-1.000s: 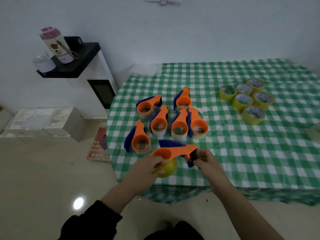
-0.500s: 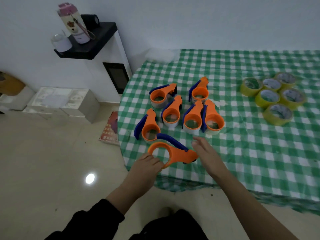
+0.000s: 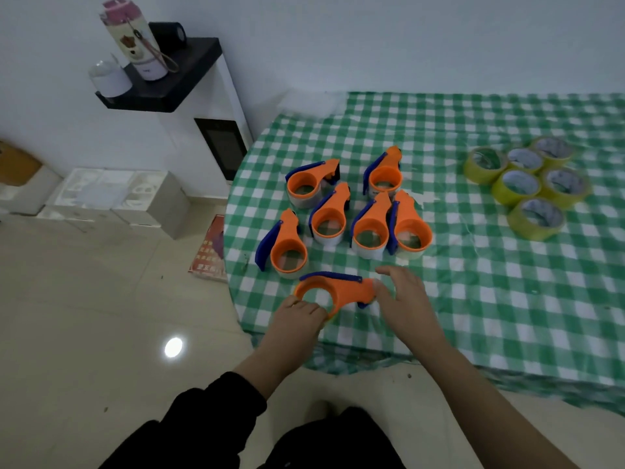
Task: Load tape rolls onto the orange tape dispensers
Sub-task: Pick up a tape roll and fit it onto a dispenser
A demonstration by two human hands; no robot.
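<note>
An orange tape dispenser (image 3: 341, 291) with a blue blade guard lies flat on the green checked table (image 3: 473, 299) near its front left edge. My left hand (image 3: 297, 318) grips the dispenser's ring from the near side; a sliver of yellow tape shows under it. My right hand (image 3: 404, 299) rests at the handle end with fingers spread, thumb touching the handle. Behind stand several more orange dispensers (image 3: 370, 230) in a cluster, each with a roll in its ring. Several loose yellow tape rolls (image 3: 515, 186) sit at the right.
The table's rounded left edge drops to a tiled floor. A white cabinet (image 3: 216, 106) with a black shelf, a bottle (image 3: 138, 38) and a cup stands against the wall at the left. Pale boxes (image 3: 111, 198) and a red packet (image 3: 209, 248) lie on the floor.
The dispenser came down from above the table's front edge and now lies on the cloth. My right hand let go of the handle and spread open beside it. The view shifted left.
</note>
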